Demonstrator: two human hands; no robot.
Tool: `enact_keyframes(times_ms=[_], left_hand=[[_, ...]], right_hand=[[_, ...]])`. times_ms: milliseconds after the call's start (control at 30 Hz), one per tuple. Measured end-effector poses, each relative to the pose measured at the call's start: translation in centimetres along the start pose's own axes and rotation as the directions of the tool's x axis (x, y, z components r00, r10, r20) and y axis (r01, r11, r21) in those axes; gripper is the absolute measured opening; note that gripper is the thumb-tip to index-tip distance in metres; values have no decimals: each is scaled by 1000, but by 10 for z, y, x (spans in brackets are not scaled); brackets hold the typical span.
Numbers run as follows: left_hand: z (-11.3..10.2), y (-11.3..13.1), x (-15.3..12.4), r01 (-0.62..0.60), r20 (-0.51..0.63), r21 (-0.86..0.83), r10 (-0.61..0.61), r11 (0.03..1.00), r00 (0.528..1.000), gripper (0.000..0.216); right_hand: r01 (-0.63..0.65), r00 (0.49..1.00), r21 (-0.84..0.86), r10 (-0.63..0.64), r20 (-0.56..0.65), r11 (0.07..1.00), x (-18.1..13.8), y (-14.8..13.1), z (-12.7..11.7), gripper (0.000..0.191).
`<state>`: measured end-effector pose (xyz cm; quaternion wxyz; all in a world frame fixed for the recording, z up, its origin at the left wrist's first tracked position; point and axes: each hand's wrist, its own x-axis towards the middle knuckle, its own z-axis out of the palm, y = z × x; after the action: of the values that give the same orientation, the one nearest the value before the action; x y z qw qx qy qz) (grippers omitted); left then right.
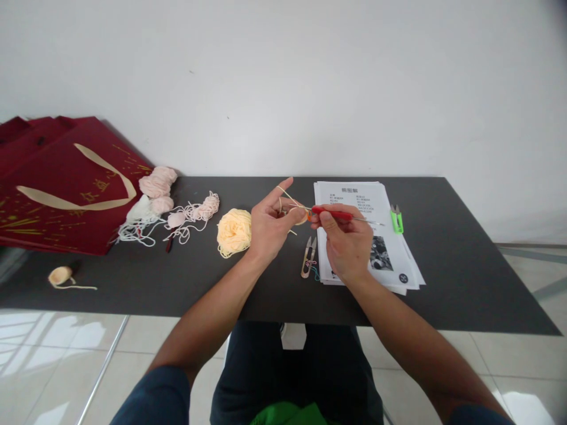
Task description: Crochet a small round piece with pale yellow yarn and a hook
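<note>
My left hand [272, 221] pinches a small piece of pale yellow crochet work [302, 219], partly hidden by the fingers. A strand of yellow yarn [287, 193] runs over its raised index finger. In my right hand [348, 239] is a crochet hook [332, 213] with a red handle, its tip meeting the crochet work. An orange bit [309, 216] shows beside the hook's tip. Just left of my left hand lies a ball of pale yellow yarn [234, 232]. Thread snips [309, 257] lie on the black table below, between both hands.
Printed sheets [354, 192] lie under my right hand, with green thread snips [397, 219] at their right edge. Pink and white yarn [157, 183] lies at the left, beside dark red gift bags [66, 183]. A small crocheted cup shape [60, 275] sits near the table's front left edge.
</note>
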<state>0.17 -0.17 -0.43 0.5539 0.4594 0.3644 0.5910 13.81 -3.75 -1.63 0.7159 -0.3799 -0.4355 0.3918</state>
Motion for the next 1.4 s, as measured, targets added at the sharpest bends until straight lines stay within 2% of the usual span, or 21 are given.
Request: enact_keyframes(times_ms=[67,133,200,233,300,400,467,533,667,1000,1233,1400], left_hand=[[1,0,0,31,-2,-104,-32,994,1000,69],[3,2,-1,73,0,-212,-74,975,997,67],[4,5,-2,108,10,-311,-110,944,994,62],[4,6,-2,123,18,-349,-125,929,992,59],[5,10,-3,145,33,-398,-143,906,989,54],[5,13,-3,160,45,-423,-156,892,987,52],[5,13,-3,158,49,-419,-152,894,987,53],[4,11,-2,145,52,-394,-136,907,989,54],[2,7,1,96,20,-331,-95,939,995,55],[-2,8,5,58,21,-253,-54,966,998,49],[-6,11,6,127,67,-236,-114,963,991,47],[-7,14,7,229,141,-295,-195,928,971,38]], right_hand=[[166,986,-140,-166,12,976,-5,-2,-2,18],[374,927,-221,-356,119,901,-8,-2,-4,28],[480,873,-260,-429,231,838,-10,-1,-7,35],[487,868,-260,-430,246,834,-10,0,-8,35],[399,911,-216,-358,205,891,-9,5,-8,33],[113,988,-25,-110,107,993,-4,9,-6,22],[-44,996,107,35,80,993,2,8,-5,14],[-124,990,175,109,93,977,8,4,-4,9],[-108,994,241,100,46,965,16,-3,-7,15],[10,999,188,-18,38,982,16,-4,-10,13],[16,997,181,-29,71,983,17,-6,-12,13],[-66,993,231,40,113,971,21,-7,-14,17]])
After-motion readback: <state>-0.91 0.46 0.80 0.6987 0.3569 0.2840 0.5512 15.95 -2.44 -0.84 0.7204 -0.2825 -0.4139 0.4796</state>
